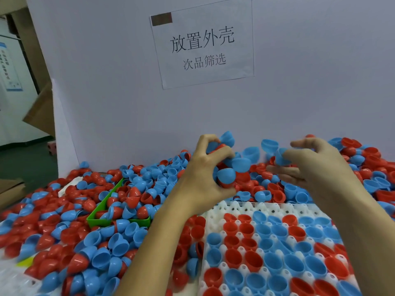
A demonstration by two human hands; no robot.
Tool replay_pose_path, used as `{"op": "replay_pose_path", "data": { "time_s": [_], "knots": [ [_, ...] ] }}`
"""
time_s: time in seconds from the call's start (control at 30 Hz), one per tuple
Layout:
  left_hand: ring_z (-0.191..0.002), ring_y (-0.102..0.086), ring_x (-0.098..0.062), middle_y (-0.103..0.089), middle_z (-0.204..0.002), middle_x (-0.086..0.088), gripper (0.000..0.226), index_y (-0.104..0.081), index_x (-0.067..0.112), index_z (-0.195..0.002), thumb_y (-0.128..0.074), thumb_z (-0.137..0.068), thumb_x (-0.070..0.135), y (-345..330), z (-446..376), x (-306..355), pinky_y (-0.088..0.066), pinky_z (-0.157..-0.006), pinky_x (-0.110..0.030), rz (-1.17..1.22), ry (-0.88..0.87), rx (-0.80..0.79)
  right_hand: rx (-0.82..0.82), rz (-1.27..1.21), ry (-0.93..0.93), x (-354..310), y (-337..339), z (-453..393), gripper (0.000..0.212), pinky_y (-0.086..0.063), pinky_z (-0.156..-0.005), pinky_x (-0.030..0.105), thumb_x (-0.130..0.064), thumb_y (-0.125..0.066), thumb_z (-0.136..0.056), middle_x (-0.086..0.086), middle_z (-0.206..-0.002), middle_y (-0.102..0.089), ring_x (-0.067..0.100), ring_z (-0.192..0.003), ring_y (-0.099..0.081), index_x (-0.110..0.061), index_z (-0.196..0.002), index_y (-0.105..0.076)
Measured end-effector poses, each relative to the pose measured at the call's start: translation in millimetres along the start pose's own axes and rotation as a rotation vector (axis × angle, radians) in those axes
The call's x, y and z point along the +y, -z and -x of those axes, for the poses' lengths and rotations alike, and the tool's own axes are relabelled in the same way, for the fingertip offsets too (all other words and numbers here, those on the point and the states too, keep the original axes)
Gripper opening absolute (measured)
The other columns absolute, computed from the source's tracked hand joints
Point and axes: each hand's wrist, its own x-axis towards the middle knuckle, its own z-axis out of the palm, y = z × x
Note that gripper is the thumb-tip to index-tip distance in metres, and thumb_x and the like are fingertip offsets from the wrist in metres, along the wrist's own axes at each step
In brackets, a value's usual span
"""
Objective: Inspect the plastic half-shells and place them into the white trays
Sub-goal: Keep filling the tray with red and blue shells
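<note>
Here the left hand (208,167) grips a clutch of blue and red half-shells (226,167), fingers curled round them; at its three o'clock the right hand (310,165) pinches one blue shell (281,157); the part-filled white tray (215,212) lies at six o'clock, loose shells (85,231) heaped toward nine.

A factory sorting station: a worktable heaped with loose red and blue plastic half-shells (136,193), a white tray (215,212) of moulded pockets, a green bin (119,222), a printed Chinese paper sign (203,42) on a white partition (106,82), and cardboard boxes (41,107) behind.
</note>
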Motion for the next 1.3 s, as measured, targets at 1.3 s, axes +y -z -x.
{"op": "replay_pose_path", "data": {
  "time_s": [1.3],
  "knots": [
    [-0.080, -0.057, -0.008, -0.036, -0.103, 0.010, 0.034, -0.057, 0.019, -0.094, -0.082, -0.073, 0.009, 4.0, -4.3, -10.2, -0.045, -0.061, -0.002, 0.229, 0.361, 0.633, -0.179, 0.478, 0.333, 25.1, -83.0, 31.1, 0.010, -0.059, -0.056, 0.031, -0.019, -0.066, -0.092, -0.003, -0.071, -0.073, 0.020, -0.067, -0.072, -0.025, -0.100, -0.066]
  ]
}}
